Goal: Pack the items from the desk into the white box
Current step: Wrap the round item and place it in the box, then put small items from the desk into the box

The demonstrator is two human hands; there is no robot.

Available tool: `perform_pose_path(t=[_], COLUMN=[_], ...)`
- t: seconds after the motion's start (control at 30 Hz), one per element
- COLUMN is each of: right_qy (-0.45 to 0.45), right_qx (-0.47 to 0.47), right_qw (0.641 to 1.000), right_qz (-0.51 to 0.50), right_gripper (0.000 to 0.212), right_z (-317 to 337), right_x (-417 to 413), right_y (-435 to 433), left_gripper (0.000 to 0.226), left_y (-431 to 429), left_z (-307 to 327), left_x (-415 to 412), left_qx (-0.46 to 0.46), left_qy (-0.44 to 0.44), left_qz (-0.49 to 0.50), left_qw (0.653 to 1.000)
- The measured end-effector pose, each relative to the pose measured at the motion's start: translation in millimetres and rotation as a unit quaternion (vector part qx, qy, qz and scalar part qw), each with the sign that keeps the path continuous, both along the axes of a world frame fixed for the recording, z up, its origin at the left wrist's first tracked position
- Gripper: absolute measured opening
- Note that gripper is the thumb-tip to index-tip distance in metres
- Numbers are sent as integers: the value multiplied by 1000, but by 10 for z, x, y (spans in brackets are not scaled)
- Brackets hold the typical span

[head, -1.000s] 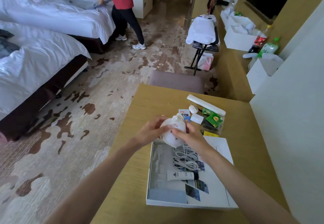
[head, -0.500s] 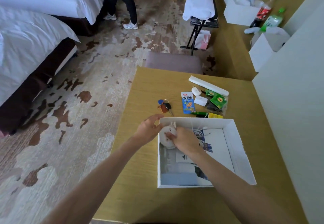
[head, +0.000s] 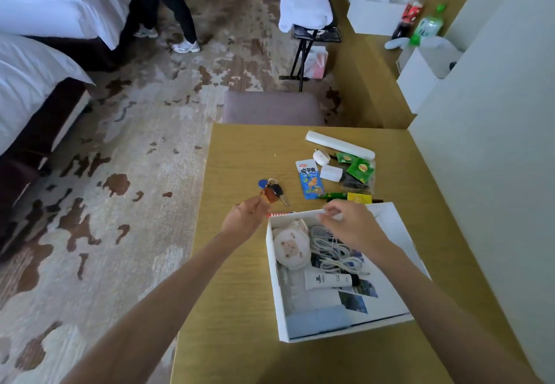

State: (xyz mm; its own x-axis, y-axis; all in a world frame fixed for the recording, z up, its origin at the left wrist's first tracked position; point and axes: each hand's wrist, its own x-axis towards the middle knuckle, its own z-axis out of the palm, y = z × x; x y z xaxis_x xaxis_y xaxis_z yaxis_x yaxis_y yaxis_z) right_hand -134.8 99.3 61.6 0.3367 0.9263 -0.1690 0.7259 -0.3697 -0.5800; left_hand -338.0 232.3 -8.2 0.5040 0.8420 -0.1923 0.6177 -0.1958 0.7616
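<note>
the white box (head: 279,299) sits on the desk (head: 240,293) near its right side, holding a round plush toy (head: 290,248) at its far left corner, a coil of white cable (head: 333,248) beside it, a white tube (head: 327,280) and some photos. the right hand (head: 351,224) hovers over the box's far rim with loosely curled, empty fingers, while the left hand (head: 244,218) is just outside the far left corner, fingers pinched together near a bunch of keys (head: 271,191), though i cannot tell if it grips anything. a blue snack packet (head: 309,179), green tea bags (head: 359,168) and a long white case (head: 339,144) lie beyond the box.
</note>
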Motion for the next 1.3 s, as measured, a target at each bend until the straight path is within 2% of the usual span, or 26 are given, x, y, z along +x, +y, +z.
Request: perform_pose_path(t=[0.1,0.17,0.27,0.33,0.47,0.53,0.57,0.67,0.73,0.8,0.9,1.03,1.17,1.3], right_qy=[5,-20,-36,-34,-89,-118,-139,-216,-249,-272,-292,-270,-124,-30], right_qx=[31,21,-9,-40,-127,-174,-195,-244,-246,-228,-198,-67,38,106], right_qw=[999,999,999,999,986,971,961,925,909,903,897,929,981,993], right_qz=[-33,-35,-10,8,68,115,139,195,226,244,266,243,145,42], right_gripper=[21,21,22,21,17,24,26,7,20,24,25,21,24,25], right_z=[79,54,-69,-190,-462,-605,-672,-876,-1020,-1101,-1125,-898,-454,23], right_x=[252,443,701,846,1083,1153,1171,1201,1236,1290,1353,1404,1369,1252], right_y=[80,200,437,601,957,1122,1193,1346,1404,1447,1456,1313,996,556], left_gripper=[33,33,27,28,29,23,21,22,21,18,15,14,11,21], left_y=[246,428,690,824,1012,1055,1071,1103,1123,1152,1162,996,731,375], left_z=[-99,-162,-249,-312,-453,-516,-551,-623,-652,-663,-607,-436,-95,466], left_x=[152,296,532,701,994,1054,1061,1016,974,936,888,837,826,896], left_qx=[11,23,53,77,88,96,98,77,71,65,40,33,4,-72], left_qy=[67,121,154,169,227,255,258,227,217,215,160,53,-81,-264], left_qz=[-13,-15,-19,-24,-51,-65,-63,-22,-6,5,25,23,-1,11], left_qw=[998,992,987,982,969,960,959,971,973,974,986,998,997,962])
